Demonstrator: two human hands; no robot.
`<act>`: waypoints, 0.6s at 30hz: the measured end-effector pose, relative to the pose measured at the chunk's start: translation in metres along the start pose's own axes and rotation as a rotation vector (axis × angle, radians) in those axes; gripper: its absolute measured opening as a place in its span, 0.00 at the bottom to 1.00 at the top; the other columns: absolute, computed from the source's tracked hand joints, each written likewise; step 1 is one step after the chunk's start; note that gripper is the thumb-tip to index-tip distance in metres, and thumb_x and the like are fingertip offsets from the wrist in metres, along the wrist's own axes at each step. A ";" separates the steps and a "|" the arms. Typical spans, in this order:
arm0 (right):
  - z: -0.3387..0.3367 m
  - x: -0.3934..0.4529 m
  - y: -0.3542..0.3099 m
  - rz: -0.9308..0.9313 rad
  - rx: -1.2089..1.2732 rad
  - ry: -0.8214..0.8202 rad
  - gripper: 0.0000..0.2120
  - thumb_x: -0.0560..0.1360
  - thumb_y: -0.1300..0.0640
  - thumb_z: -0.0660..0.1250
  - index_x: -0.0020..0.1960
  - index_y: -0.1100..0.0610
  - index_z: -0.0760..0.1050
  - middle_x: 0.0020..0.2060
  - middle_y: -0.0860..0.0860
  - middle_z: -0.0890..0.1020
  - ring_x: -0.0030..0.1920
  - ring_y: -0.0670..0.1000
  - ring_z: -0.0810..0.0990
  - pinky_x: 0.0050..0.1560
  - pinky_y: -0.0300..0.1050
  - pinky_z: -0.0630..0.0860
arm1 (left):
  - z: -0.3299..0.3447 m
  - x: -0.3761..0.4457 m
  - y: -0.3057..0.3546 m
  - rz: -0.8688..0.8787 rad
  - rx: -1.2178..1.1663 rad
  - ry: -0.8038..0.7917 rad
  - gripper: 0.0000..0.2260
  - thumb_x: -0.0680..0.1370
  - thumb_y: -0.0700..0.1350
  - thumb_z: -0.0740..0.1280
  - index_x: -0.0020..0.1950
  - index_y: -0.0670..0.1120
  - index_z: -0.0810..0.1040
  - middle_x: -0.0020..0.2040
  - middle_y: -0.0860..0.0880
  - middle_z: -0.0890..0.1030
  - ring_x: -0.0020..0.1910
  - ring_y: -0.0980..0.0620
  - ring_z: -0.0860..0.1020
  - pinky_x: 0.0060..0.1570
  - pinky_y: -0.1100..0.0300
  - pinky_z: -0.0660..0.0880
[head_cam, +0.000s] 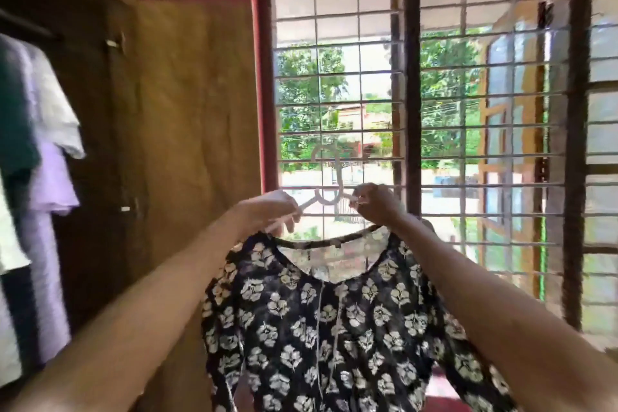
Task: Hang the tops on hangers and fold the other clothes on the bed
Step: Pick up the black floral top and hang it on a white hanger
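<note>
Left hand (279, 207) and right hand (374, 204) each pinch an arm of the white hanger (329, 192). The floral top (334, 328) (soft, light, likely slippery) is best held by the hanger's stiff neck.

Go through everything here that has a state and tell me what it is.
Floral top: on the hanger, held up.
White hanger: held on both arms, hook free.
Left hand: gripping hanger.
Right hand: gripping hanger.
Wardrobe: door open.
Hung clothes: on the rail.
Window: shutter swung outward.
</note>
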State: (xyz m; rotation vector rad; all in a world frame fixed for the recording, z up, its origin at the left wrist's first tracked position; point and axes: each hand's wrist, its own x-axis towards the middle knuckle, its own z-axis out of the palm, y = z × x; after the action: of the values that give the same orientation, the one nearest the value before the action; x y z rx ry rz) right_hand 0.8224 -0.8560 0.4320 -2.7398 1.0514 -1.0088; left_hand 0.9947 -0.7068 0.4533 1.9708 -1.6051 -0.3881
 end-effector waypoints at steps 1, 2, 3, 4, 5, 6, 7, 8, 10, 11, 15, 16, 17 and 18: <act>0.017 0.019 -0.024 -0.068 -0.016 0.015 0.12 0.76 0.58 0.61 0.57 0.57 0.78 0.53 0.56 0.82 0.52 0.56 0.81 0.51 0.47 0.78 | -0.022 -0.012 -0.012 -0.020 -0.026 -0.057 0.06 0.78 0.40 0.62 0.42 0.44 0.76 0.34 0.48 0.76 0.24 0.57 0.74 0.24 0.68 0.73; 0.028 0.031 -0.041 -0.108 -0.026 0.025 0.12 0.76 0.58 0.61 0.56 0.56 0.78 0.54 0.55 0.82 0.53 0.56 0.80 0.51 0.48 0.78 | -0.035 -0.022 -0.017 -0.034 -0.059 -0.097 0.05 0.79 0.42 0.62 0.44 0.44 0.76 0.35 0.48 0.77 0.24 0.57 0.75 0.24 0.66 0.75; 0.044 0.049 -0.068 -0.153 -0.006 0.024 0.12 0.75 0.58 0.61 0.56 0.56 0.78 0.55 0.55 0.81 0.55 0.57 0.80 0.52 0.48 0.77 | -0.053 -0.031 -0.030 -0.064 -0.088 -0.091 0.06 0.80 0.44 0.62 0.46 0.43 0.75 0.34 0.48 0.76 0.24 0.57 0.76 0.25 0.65 0.76; 0.057 0.063 -0.086 -0.193 0.002 0.017 0.12 0.75 0.59 0.61 0.57 0.57 0.78 0.56 0.56 0.81 0.56 0.57 0.79 0.53 0.47 0.76 | -0.065 -0.039 -0.039 -0.092 -0.123 -0.083 0.08 0.80 0.44 0.60 0.47 0.41 0.74 0.34 0.48 0.75 0.24 0.57 0.76 0.25 0.64 0.76; 0.068 0.074 -0.105 -0.233 0.017 -0.007 0.13 0.76 0.59 0.61 0.58 0.58 0.77 0.57 0.57 0.80 0.57 0.57 0.79 0.54 0.47 0.75 | -0.075 -0.043 -0.047 -0.117 -0.163 -0.072 0.09 0.81 0.45 0.59 0.48 0.40 0.74 0.33 0.47 0.73 0.24 0.56 0.75 0.26 0.63 0.77; 0.082 0.089 -0.130 -0.275 0.055 -0.020 0.14 0.76 0.59 0.61 0.59 0.60 0.76 0.57 0.58 0.80 0.57 0.58 0.79 0.55 0.48 0.75 | -0.090 -0.048 -0.060 -0.147 -0.200 -0.041 0.09 0.81 0.44 0.58 0.47 0.40 0.73 0.32 0.47 0.71 0.24 0.56 0.73 0.26 0.62 0.76; 0.092 0.099 -0.147 -0.309 0.077 -0.025 0.14 0.77 0.59 0.60 0.59 0.62 0.76 0.56 0.58 0.80 0.57 0.58 0.79 0.56 0.49 0.76 | -0.098 -0.050 -0.070 -0.162 -0.242 0.000 0.10 0.82 0.44 0.56 0.45 0.41 0.72 0.31 0.47 0.69 0.23 0.55 0.71 0.24 0.63 0.73; 0.103 0.113 -0.170 -0.367 0.086 -0.017 0.13 0.76 0.59 0.60 0.58 0.62 0.76 0.56 0.58 0.80 0.56 0.58 0.79 0.56 0.51 0.76 | -0.111 -0.054 -0.082 -0.186 -0.292 0.082 0.11 0.82 0.42 0.55 0.42 0.42 0.71 0.30 0.48 0.67 0.22 0.56 0.67 0.22 0.65 0.69; 0.122 0.141 -0.207 -0.439 0.044 0.001 0.15 0.76 0.57 0.59 0.60 0.61 0.74 0.58 0.57 0.78 0.60 0.58 0.76 0.59 0.52 0.74 | -0.132 -0.059 -0.100 -0.230 -0.383 0.243 0.13 0.82 0.40 0.53 0.37 0.45 0.67 0.26 0.51 0.64 0.18 0.59 0.61 0.17 0.70 0.59; 0.130 0.154 -0.230 -0.473 0.030 0.020 0.16 0.76 0.55 0.60 0.62 0.59 0.72 0.60 0.56 0.76 0.63 0.59 0.73 0.61 0.52 0.72 | -0.145 -0.062 -0.110 -0.268 -0.413 0.313 0.15 0.82 0.40 0.52 0.36 0.45 0.64 0.24 0.51 0.63 0.17 0.60 0.59 0.16 0.71 0.56; 0.125 0.168 -0.298 -0.545 0.152 0.171 0.19 0.72 0.46 0.64 0.58 0.56 0.72 0.59 0.54 0.74 0.62 0.58 0.71 0.59 0.51 0.73 | -0.182 -0.062 -0.132 -0.456 -0.516 0.475 0.17 0.84 0.44 0.48 0.34 0.46 0.60 0.17 0.54 0.61 0.13 0.60 0.57 0.15 0.74 0.53; 0.120 0.169 -0.312 -0.535 0.267 0.196 0.18 0.72 0.48 0.65 0.57 0.57 0.73 0.57 0.55 0.76 0.60 0.58 0.74 0.55 0.50 0.73 | -0.191 -0.058 -0.135 -0.491 -0.513 0.515 0.17 0.84 0.44 0.48 0.34 0.46 0.60 0.16 0.54 0.61 0.13 0.60 0.57 0.16 0.75 0.53; 0.115 0.170 -0.322 -0.495 0.372 0.182 0.16 0.73 0.48 0.64 0.55 0.58 0.75 0.54 0.56 0.78 0.56 0.59 0.76 0.50 0.48 0.73 | -0.198 -0.052 -0.138 -0.507 -0.503 0.549 0.17 0.84 0.43 0.47 0.34 0.46 0.60 0.16 0.53 0.61 0.12 0.60 0.57 0.16 0.75 0.53; 0.110 0.174 -0.333 -0.467 0.469 0.137 0.16 0.74 0.49 0.63 0.54 0.59 0.76 0.51 0.58 0.80 0.53 0.60 0.79 0.45 0.46 0.72 | -0.205 -0.047 -0.138 -0.521 -0.487 0.587 0.18 0.83 0.42 0.47 0.33 0.46 0.59 0.16 0.53 0.61 0.12 0.59 0.57 0.17 0.76 0.54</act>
State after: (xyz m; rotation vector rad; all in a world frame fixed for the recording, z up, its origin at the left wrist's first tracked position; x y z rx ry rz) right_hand 1.1791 -0.7263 0.5269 -2.5779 0.1277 -1.3071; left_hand 1.2067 -0.5956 0.5299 1.8497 -0.5608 -0.3130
